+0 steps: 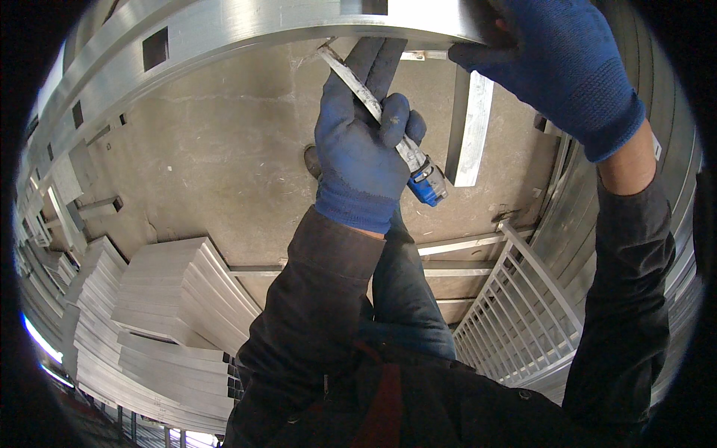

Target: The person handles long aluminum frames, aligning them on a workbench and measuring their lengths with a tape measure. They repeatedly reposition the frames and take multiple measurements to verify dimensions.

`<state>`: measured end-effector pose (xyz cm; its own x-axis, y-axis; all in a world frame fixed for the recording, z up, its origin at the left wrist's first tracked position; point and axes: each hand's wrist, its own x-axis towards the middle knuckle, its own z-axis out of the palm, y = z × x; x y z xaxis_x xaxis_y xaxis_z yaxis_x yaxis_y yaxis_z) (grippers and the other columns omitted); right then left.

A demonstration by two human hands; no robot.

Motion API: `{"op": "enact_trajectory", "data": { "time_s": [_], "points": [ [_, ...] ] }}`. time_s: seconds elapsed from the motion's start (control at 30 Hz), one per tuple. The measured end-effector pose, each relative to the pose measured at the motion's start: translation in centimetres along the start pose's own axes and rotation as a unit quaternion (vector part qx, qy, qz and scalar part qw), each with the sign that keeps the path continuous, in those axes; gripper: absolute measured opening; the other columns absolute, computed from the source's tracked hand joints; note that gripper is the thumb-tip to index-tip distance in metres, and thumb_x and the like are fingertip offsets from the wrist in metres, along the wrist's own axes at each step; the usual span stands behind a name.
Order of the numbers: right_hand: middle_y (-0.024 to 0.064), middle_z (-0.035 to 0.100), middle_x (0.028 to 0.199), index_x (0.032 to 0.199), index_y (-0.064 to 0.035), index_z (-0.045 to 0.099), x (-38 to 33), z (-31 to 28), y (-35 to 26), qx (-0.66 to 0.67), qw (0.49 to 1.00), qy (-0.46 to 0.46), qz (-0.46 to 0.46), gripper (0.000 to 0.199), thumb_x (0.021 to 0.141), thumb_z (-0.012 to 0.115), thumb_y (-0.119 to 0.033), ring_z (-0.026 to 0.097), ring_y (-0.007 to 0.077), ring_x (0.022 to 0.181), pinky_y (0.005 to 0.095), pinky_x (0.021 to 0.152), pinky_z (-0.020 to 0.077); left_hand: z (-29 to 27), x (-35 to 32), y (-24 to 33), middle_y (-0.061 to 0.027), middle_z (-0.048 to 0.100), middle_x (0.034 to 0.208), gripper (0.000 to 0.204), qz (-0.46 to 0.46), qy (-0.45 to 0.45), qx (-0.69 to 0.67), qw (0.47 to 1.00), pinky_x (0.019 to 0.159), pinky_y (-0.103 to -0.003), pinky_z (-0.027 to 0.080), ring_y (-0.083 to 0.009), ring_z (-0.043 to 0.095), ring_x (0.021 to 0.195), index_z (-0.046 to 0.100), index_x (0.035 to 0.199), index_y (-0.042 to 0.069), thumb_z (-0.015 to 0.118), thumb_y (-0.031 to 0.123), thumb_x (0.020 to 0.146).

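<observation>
In the middle, my left hand [362,149], in a blue work glove, has two fingers stretched up under a long metal beam [246,21]. Its other fingers curl around a slim, scuffed whitish tool with a blue-and-silver end [427,183]. This tool slants across the palm, and I cannot make out its exact kind. At the upper right my right hand [564,71], gloved alike, grips the beam's near edge, thumb below it; most of its fingers are hidden or cut off by the picture's edge. The beam is silvery, with square cutouts along its face.
A square metal tube [470,131] hangs or stands below the beam, right of my left hand. Stacked metal profiles [172,291] lie at lower left. A barred metal frame [515,306] leans at lower right. Long metal lengths [657,97] line the right side, above a concrete floor [224,149].
</observation>
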<state>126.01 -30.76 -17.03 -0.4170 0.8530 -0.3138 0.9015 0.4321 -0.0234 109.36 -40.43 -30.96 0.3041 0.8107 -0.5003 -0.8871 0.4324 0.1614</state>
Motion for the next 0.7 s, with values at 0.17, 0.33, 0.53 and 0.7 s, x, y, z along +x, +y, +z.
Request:
{"op": "enact_trajectory", "data": {
  "time_s": [0.17,0.33,0.53,0.7],
  "points": [
    [0.005,0.067,0.072,0.093,-0.0118,0.062,0.14,0.07,0.17,0.012,1.0,0.002,-0.005,0.033,0.082,0.088,-0.029,0.069,0.0228,0.062,0.0334,0.063,0.0554,0.23,0.09,-0.32,-0.0079,0.057,0.157,0.054,0.013,0.033,0.015,0.999,0.062,-0.033,0.045,-0.0082,0.042,0.053,0.058,0.15,0.012,0.045,0.045,0.11],
    [0.0058,0.068,0.074,0.098,-0.0101,0.063,-0.14,-0.17,0.1,0.02,1.0,0.003,-0.006,0.036,0.083,0.088,-0.029,0.07,0.0223,0.063,0.0334,0.064,0.0559,0.29,0.21,-0.13,-0.0084,0.058,0.157,0.054,0.01,0.04,0.018,0.999,0.062,-0.033,0.045,-0.0079,0.042,0.053,0.058,0.15,0.011,0.045,0.046,0.11],
    [0.0065,0.069,0.076,0.099,-0.0092,0.062,-0.01,0.21,-0.05,0.016,1.0,0.012,-0.002,0.036,0.084,0.088,-0.03,0.07,0.0227,0.064,0.034,0.065,0.0566,0.3,0.17,0.12,-0.0097,0.057,0.157,0.054,0.011,0.024,0.006,1.0,0.062,-0.032,0.046,-0.0075,0.044,0.053,0.057,0.15,0.011,0.045,0.046,0.11],
    [0.0059,0.067,0.075,0.097,-0.0099,0.061,-0.13,-0.43,0.05,0.038,0.999,-0.01,-0.003,0.035,0.084,0.088,-0.028,0.07,0.0228,0.065,0.0338,0.065,0.0567,0.33,0.22,0.14,-0.0103,0.058,0.156,0.054,0.009,0.022,-0.011,1.0,0.063,-0.032,0.048,-0.0073,0.045,0.053,0.057,0.15,0.01,0.046,0.046,0.11]
  ]
}}
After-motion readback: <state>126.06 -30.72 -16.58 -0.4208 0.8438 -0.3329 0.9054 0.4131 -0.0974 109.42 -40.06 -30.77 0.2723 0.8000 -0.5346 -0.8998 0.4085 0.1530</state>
